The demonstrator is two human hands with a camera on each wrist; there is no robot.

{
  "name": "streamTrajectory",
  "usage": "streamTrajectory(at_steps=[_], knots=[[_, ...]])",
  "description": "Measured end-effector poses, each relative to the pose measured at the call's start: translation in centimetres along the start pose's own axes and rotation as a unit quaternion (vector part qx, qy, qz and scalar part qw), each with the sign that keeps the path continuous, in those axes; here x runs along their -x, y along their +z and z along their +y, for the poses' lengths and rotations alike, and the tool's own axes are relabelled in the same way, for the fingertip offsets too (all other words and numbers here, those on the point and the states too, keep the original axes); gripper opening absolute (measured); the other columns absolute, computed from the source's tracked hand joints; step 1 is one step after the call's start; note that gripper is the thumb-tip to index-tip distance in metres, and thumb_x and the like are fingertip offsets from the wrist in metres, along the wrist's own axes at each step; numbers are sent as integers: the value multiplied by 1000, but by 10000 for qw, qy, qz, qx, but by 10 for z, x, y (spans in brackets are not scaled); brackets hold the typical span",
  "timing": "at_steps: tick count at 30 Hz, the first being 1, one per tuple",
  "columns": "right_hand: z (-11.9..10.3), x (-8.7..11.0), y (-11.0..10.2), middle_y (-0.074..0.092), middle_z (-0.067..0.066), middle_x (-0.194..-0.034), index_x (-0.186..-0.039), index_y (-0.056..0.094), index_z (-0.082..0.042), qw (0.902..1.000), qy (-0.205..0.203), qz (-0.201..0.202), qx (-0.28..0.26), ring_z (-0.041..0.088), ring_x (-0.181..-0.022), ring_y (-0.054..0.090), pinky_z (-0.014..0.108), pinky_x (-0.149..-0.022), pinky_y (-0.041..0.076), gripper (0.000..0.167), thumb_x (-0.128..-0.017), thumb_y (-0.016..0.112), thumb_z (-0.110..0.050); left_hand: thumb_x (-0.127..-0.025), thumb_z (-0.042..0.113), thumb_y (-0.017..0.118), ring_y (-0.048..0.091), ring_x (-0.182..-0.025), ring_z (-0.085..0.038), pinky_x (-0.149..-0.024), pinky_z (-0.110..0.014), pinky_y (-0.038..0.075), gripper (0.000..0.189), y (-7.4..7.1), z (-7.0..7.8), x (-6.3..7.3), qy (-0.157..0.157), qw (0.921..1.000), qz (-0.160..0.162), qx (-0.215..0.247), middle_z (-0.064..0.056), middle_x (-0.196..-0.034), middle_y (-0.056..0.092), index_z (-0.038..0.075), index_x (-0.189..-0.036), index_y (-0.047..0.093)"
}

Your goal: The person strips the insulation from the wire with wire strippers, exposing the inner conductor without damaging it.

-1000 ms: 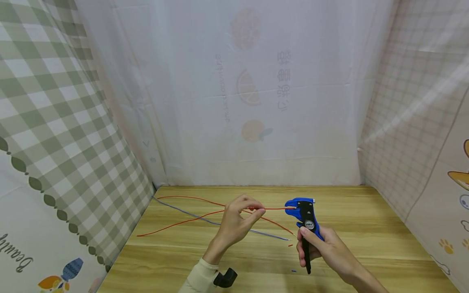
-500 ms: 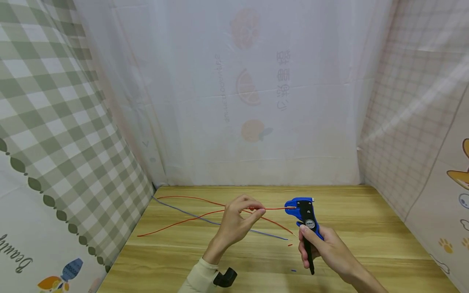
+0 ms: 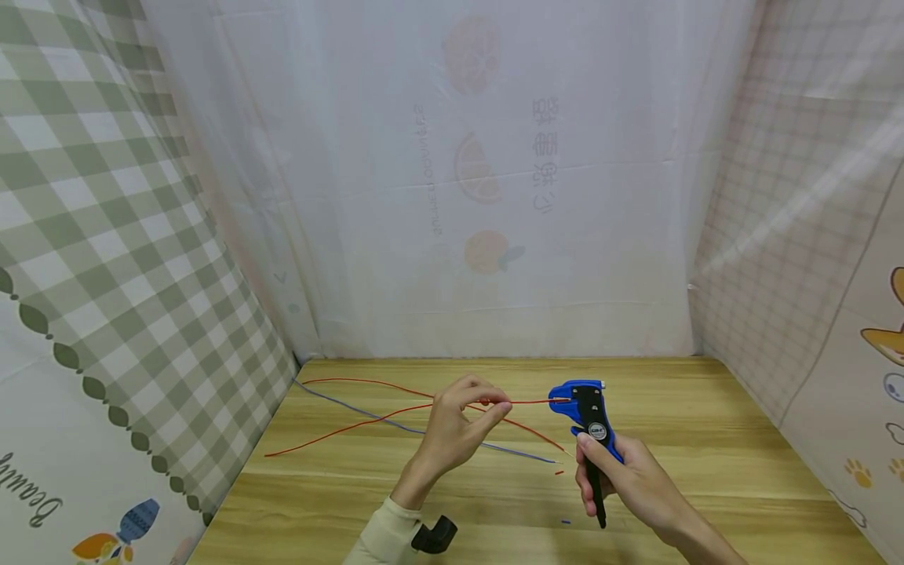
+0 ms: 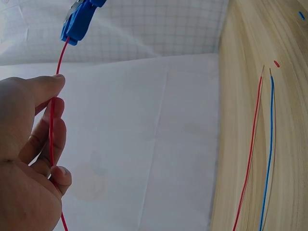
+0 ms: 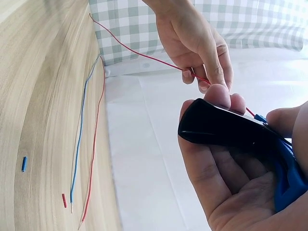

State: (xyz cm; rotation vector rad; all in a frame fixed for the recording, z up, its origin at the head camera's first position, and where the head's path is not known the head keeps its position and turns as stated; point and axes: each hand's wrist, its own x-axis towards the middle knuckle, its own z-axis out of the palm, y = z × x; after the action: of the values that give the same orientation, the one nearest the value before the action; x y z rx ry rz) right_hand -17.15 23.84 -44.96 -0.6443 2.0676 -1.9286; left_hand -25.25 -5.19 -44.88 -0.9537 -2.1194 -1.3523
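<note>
My left hand (image 3: 459,424) pinches a red wire (image 3: 530,402) between thumb and forefinger; its tail trails off to the left. In the left wrist view the wire (image 4: 51,130) runs down across the palm side of the curled fingers. The wire's right end sits in the mouth of a blue and black wire stripper (image 3: 586,408); that tip is hidden inside the jaws. My right hand (image 3: 628,479) grips the stripper's handles, with the black handle (image 5: 216,125) large in the right wrist view. The stripper is upright above the table, head to the left.
On the wooden table (image 3: 671,416) lie a second red wire (image 3: 530,429) and a blue wire (image 3: 519,451), both with bared right ends. Short cut pieces of red insulation (image 3: 559,472) and blue insulation (image 3: 566,522) lie nearby. Cloth walls (image 3: 494,329) enclose the back and sides.
The stripper's mouth has closed on the red wire, and its black handle has swung slightly to the right. My left hand has stayed in place.
</note>
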Motion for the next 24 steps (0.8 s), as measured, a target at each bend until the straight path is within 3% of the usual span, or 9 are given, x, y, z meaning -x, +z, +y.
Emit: streamTrajectory(at_steps=[17, 24], knots=[[0, -1, 2, 69, 5, -78, -108, 58, 2, 9995, 205, 187, 148, 25, -60, 73, 45, -60, 63, 38, -126, 38, -25, -100, 11, 86, 77, -99, -15, -87, -26, 61, 7, -1, 2, 0, -161, 9998, -52, -80, 0, -102, 81, 18, -101, 87], [2, -1, 4, 66, -1, -76, -106, 57, -1, 9995, 137, 260, 69, 22, -58, 72, 46, -57, 62, 36, -126, 37, -24, -101, 12, 86, 77, -99, -14, -87, -26, 61, 5, -1, 3, 0, -118, 9999, -42, -118, 0, -102, 81, 17, -101, 87]])
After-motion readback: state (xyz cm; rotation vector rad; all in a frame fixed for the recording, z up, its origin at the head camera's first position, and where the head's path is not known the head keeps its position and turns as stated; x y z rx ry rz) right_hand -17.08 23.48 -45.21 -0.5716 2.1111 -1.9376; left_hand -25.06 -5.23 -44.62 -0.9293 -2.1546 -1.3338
